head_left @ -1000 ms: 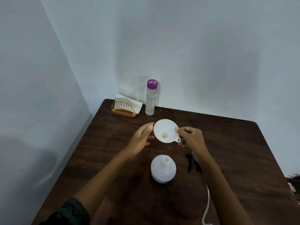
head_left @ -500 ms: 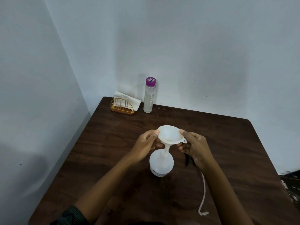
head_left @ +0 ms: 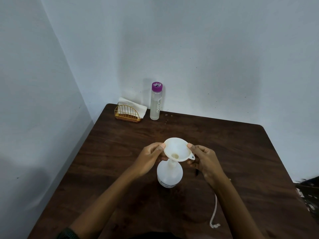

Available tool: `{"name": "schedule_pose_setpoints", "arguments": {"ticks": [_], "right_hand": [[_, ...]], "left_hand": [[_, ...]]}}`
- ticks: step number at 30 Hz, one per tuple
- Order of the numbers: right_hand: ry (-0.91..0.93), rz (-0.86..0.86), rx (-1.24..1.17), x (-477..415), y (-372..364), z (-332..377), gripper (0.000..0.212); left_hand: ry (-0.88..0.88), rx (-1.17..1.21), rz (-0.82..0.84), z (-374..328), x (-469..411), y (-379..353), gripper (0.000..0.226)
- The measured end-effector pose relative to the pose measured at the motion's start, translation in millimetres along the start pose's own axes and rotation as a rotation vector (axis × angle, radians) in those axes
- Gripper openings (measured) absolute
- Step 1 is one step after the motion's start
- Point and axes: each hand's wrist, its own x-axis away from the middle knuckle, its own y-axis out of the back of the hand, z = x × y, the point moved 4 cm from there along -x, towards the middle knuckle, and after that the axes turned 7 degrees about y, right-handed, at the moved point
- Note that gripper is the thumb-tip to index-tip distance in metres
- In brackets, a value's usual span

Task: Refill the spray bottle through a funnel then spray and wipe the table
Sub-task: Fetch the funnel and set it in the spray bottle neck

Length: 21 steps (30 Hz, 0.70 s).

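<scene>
Head view: white plastic funnel (head_left: 176, 149) went from held in air above bottle to stem seated in neck of white round spray bottle (head_left: 170, 175), upright mid dark wooden table (head_left: 224, 144). Left hand (head_left: 148, 159) and right hand (head_left: 204, 161) each pinched funnel rim, thumbs on top. Funnel step looked done; pour next, likely from clear purple-capped bottle (head_left: 156, 102) by wall, cap on.

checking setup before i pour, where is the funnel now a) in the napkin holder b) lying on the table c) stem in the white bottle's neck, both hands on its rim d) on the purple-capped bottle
c: the funnel has its stem in the neck of the white spray bottle, with the left hand and right hand pinching its rim.
</scene>
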Motion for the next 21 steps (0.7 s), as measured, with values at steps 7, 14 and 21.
{"name": "schedule_pose_setpoints", "arguments": {"ticks": [7, 14, 21], "right_hand": [[0.006, -0.004, 0.039, 6, 0, -8, 0.021], [0.046, 0.014, 0.029, 8, -2, -9, 0.019], [0.080, -0.009, 0.072, 9, -4, -8, 0.027]], "left_hand": [[0.009, 0.015, -0.016, 10, 3, 0, 0.018], [0.050, 0.003, 0.010, 13, 5, 2, 0.028], [-0.002, 0.000, 0.048, 9, 4, 7, 0.038]]}}
